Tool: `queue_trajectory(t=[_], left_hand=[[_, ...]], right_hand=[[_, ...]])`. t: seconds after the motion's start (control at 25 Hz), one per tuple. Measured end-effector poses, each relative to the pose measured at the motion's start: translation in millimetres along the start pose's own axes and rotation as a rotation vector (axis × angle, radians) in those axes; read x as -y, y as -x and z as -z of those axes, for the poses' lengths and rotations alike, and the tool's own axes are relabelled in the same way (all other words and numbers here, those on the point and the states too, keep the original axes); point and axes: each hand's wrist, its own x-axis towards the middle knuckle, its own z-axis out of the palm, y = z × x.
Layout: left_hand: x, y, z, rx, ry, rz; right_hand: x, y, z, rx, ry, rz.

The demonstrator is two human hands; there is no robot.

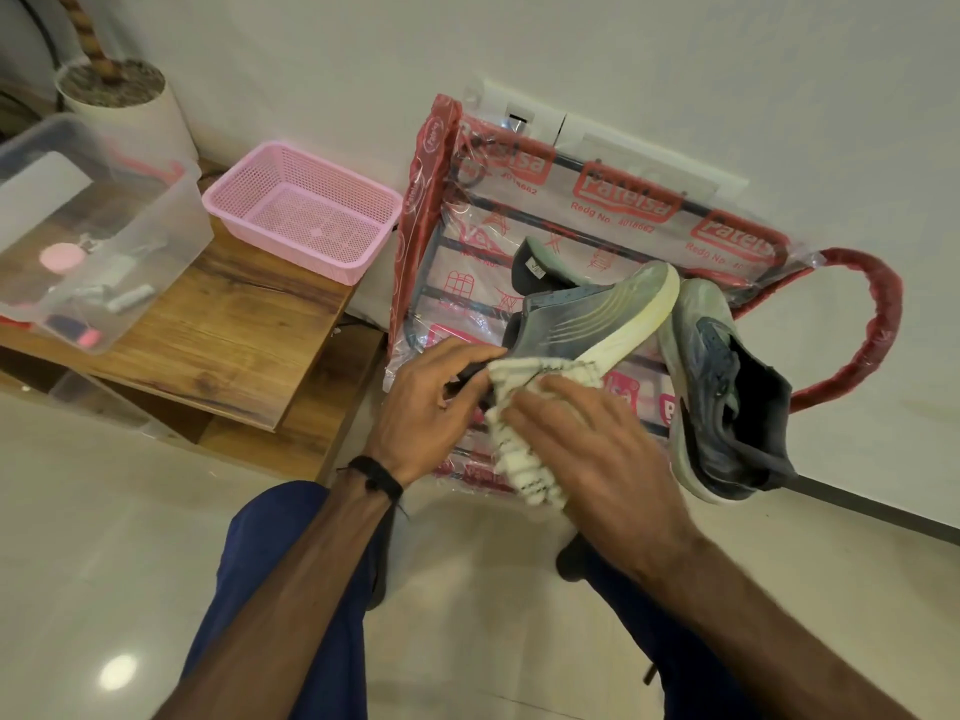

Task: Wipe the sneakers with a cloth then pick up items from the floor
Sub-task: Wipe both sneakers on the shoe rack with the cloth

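A grey-blue sneaker with a pale green-white sole lies tilted on its side on a plastic-wrapped rack. My left hand grips its heel end. My right hand presses a white cloth with dark stitching against the sneaker's heel and sole; the fingers lie fairly flat over the cloth. The second sneaker lies on its side just to the right, sole toward the first, touched by neither hand.
A pink mesh basket and a clear plastic tub of small items stand on a low wooden table at left. A white planter is behind. My knees in blue trousers fill the lower frame over glossy floor tiles.
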Motion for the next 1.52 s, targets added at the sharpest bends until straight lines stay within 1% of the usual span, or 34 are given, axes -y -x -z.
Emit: queue_trajectory(t=[0.08,0.12,0.16,0.2,0.28,0.32,0.36,0.4,0.52,0.56,0.6,0.68,0.76,0.84,0.92,0.96,1.0,1.04,1.16,1.4,1.52], left_hand=[[-3,0,-3,-0.004,0.018,-0.001],[-4,0,-5,-0.005,0.03,-0.002],[-4,1,-5,-0.007,0.031,0.001],[-5,2,-5,-0.008,0.03,0.001],[-4,2,-4,0.008,0.039,-0.009],[-5,3,-4,0.012,0.041,-0.012],[-6,3,-5,0.003,0.038,-0.008],[-7,2,-5,-0.016,0.034,0.002],[-11,1,-8,-0.052,0.046,0.031],[-10,1,-9,-0.054,0.046,0.038],[-9,1,-9,-0.056,0.041,0.041],[-5,0,-9,-0.051,0.042,0.035],[-6,1,-9,-0.035,0.069,0.032],[-8,1,-8,-0.031,0.096,0.044],[-6,-1,-7,-0.031,0.121,0.055],[-5,-2,-7,-0.034,0.12,0.055],[-4,-2,-6,-0.038,0.113,0.054],[-3,-2,-6,-0.039,0.108,0.053],[-6,-2,-7,-0.018,0.104,0.038],[-8,-1,-8,-0.036,0.089,0.032],[-6,-3,-8,-0.052,0.074,0.038]], right_hand=[[-17,-6,7,0.003,-0.01,-0.173],[-22,-8,10,0.003,-0.015,-0.228],[-21,-10,13,0.005,-0.013,-0.222],[-15,-9,14,0.013,0.006,-0.156],[0,-5,18,0.079,0.068,0.052],[0,-4,21,0.121,0.077,0.116],[-6,-6,23,0.139,0.083,0.139],[-15,-8,24,0.145,0.092,0.105],[-44,-17,28,0.129,0.05,-0.193],[-43,-18,29,0.115,0.02,-0.243],[-36,-16,28,0.102,-0.005,-0.23],[-7,-11,27,0.126,-0.015,-0.115],[18,-9,31,0.218,0.004,-0.042],[29,-17,37,0.343,0.054,-0.023],[35,-22,34,0.339,0.118,0.036],[35,-23,33,0.301,0.118,0.02],[34,-23,30,0.277,0.139,0.076],[32,-22,32,0.26,0.172,0.071],[11,-14,29,0.212,0.19,0.018],[-65,-34,21,0.145,0.134,-0.35],[-59,-39,19,0.096,0.004,-0.402]])
